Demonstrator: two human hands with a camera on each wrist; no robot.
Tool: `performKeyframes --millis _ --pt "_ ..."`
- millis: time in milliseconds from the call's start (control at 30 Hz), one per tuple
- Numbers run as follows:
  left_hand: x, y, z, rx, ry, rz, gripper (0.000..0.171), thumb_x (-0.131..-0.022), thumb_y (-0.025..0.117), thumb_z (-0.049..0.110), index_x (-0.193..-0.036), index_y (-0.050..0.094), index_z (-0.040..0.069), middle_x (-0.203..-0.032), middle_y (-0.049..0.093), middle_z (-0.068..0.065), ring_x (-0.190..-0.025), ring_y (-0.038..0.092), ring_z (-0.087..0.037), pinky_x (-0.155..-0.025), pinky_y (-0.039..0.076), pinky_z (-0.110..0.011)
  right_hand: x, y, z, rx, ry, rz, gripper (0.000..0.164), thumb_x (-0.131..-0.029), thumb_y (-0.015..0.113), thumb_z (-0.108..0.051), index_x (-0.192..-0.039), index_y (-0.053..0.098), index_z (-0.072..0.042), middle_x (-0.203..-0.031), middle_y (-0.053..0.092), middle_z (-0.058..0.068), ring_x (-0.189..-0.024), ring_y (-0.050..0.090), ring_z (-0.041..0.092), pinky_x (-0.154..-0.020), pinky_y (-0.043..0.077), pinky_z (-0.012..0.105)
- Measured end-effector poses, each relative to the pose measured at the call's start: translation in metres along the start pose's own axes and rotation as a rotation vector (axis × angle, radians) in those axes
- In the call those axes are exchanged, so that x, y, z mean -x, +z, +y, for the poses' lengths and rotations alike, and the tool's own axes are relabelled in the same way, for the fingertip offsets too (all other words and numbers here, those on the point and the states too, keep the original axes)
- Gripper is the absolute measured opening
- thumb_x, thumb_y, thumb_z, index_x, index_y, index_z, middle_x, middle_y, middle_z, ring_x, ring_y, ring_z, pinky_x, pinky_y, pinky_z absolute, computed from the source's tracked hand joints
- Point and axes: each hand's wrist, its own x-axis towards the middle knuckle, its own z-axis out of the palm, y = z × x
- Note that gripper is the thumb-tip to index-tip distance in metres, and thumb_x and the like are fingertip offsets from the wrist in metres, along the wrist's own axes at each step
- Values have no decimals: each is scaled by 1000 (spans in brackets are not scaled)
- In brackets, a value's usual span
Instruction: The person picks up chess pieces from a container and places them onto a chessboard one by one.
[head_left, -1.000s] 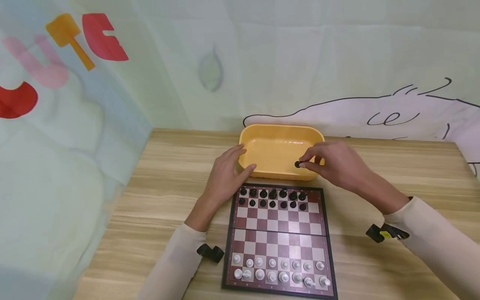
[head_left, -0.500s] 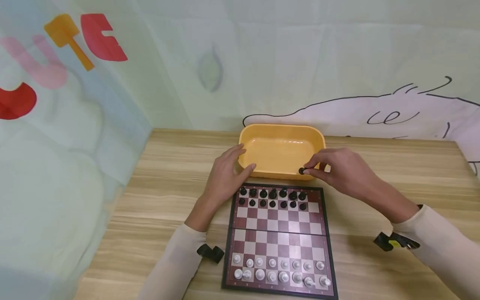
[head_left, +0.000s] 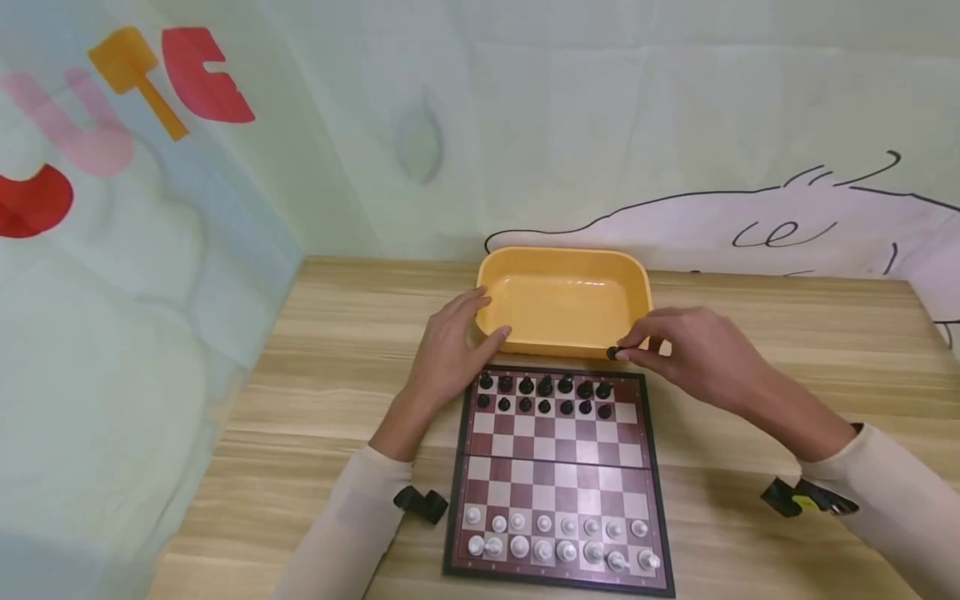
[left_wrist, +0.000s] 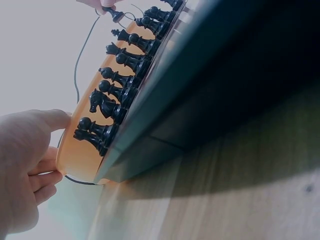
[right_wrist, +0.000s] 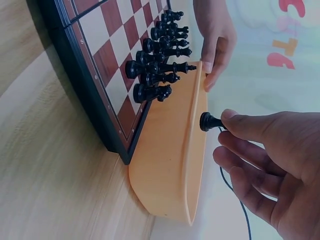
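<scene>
My right hand pinches a black chess piece between thumb and fingers, over the front right corner of a yellow plastic tub. The piece's round base points away from the fingers, and its top is hidden by them. At the tub's left end, my left hand holds the rim, thumb on the front edge and fingers on the side. Just in front of the tub lies a chessboard. Two rows of black chess pieces stand along its far side, with bare squares at the right end.
Two rows of white chess pieces line the board's near side. Wood-grain tabletop extends to the left and right. A printed cloth backdrop rises behind the tub and at the left.
The right hand has moved the black chess piece from over the tub's inside toward its front rim, slightly to the right and nearer. The left hand stays in place.
</scene>
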Motion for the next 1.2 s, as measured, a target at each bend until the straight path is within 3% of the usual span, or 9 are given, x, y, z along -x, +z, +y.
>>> performKeyframes --millis 1200 --pt "0 2 -3 13 14 8 58 -89 57 50 -128 56 8 -142 45 -3 -129 36 -15 -106 27 -38 25 33 8 -13 85 -107 11 -80 74 -27 -91 73 -27 -84 66 -17 -68 53 0 -58 46 23"
